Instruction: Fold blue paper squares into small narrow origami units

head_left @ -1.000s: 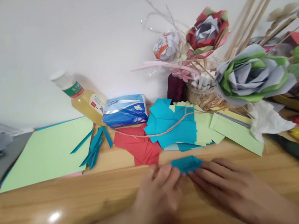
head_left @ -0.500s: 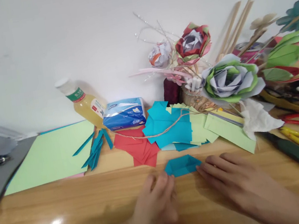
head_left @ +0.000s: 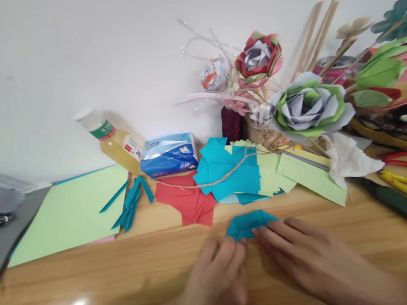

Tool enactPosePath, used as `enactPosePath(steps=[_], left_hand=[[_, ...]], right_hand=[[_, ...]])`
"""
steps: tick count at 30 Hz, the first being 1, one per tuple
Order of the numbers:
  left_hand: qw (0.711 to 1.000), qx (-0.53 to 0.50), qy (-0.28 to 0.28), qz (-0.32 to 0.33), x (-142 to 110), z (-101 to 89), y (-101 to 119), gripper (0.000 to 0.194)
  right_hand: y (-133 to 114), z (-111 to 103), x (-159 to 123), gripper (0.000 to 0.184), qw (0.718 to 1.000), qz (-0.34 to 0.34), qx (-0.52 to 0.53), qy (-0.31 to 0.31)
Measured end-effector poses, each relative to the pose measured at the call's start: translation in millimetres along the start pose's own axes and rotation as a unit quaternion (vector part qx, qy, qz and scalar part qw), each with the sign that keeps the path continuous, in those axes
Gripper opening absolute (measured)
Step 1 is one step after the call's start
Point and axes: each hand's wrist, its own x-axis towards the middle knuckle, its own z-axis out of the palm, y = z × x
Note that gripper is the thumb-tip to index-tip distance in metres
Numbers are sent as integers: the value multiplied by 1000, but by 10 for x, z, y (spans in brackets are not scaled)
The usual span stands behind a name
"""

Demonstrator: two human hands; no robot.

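A small folded piece of teal paper [head_left: 249, 223] lies on the wooden table [head_left: 93, 288] in front of me. My left hand [head_left: 216, 284] rests flat, its fingertips pressing the paper's near left edge. From the right, the fingers of my right hand [head_left: 300, 255] reach in stretched out and press the near right part of the same piece. Both hands cover the paper's near half.
Behind the fold lie red squares [head_left: 190, 201], teal squares [head_left: 229, 171] under a twine string, and light green slips [head_left: 300, 176]. A green sheet [head_left: 66, 213], teal strips [head_left: 129, 205], a drink bottle [head_left: 112, 141], a tissue pack [head_left: 168, 155] and paper flowers [head_left: 308, 105] stand further back.
Both hands moved back in over the teal piece. Half a second ago it lay exposed as a flat trapezoid; now its near half is covered and pressed.
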Motion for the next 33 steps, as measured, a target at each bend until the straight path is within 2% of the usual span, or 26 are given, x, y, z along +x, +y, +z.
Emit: enactPosePath(steps=[5,9,12,14,17,19,20,23,26,29,33], left_hand=[[999,13,-9,-42,17,-16,1,32],[998,36,-13,-54,34,-5,-70,34],[995,36,-56,-68,62,32,-136,31],[989,13,-94,-110,105,46,-176,31],[973,-56,-150,-164,181,25,-226,42],[967,-96,-168,-164,214,-4,-257,46],[966,-113,-170,-157,222,-18,-272,45],[962,-169,-155,-149,222,-39,-315,35],[954,-213,-127,-169,205,-35,-333,21],[959,-213,-78,-172,175,-25,-306,14],[977,-162,0,-137,126,-14,-244,19]], right_hand=[[68,-81,-24,39,1000,-12,-8,-5],[100,-121,28,38,998,-29,62,-18],[50,-139,95,34,989,-36,132,-54],[3,-164,139,35,981,-53,169,-78],[-15,-185,165,40,959,-83,244,-116],[35,-147,143,41,943,-66,309,-107],[76,-108,124,41,939,-36,331,-89],[208,38,79,40,955,83,283,-14],[273,127,89,38,977,62,203,-13],[259,114,111,30,993,32,117,-9],[228,33,71,28,999,46,16,4]])
